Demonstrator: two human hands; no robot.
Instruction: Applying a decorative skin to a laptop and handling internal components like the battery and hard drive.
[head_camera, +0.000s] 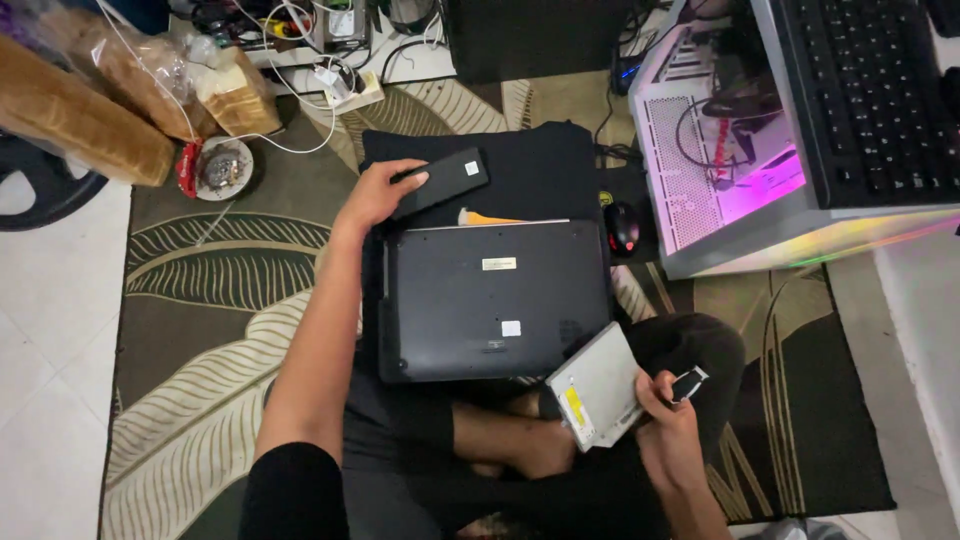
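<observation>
Reaching away across the dark cloth, the person's left hand is closed over the near-left end of a long, flat black rectangular battery pack, fingers wrapped on its edge; the pack's long axis runs from that hand up and to the right, tilted slightly toward the far side, and it lies just beyond the far left corner of the laptop. Right of and nearer than that hand sits the black plastic laptop, turned underside up with two small labels showing, its long axis running left to right across the person's lap. A thin orange strip peeks out along its far edge. Farther right, at the laptop's near right corner, the silver, flat, rectangular optical drive juts out at a slant, its long axis angled from near-left to far-right, touching or just overlapping the laptop's corner. The right hand grips the drive's right edge and also pinches a small dark, silver-tipped object; what it is cannot be told. So the left hand is nearer the battery, the right the drive. A black computer mouse lies far right of the laptop, beside a white computer case lit pink.
</observation>
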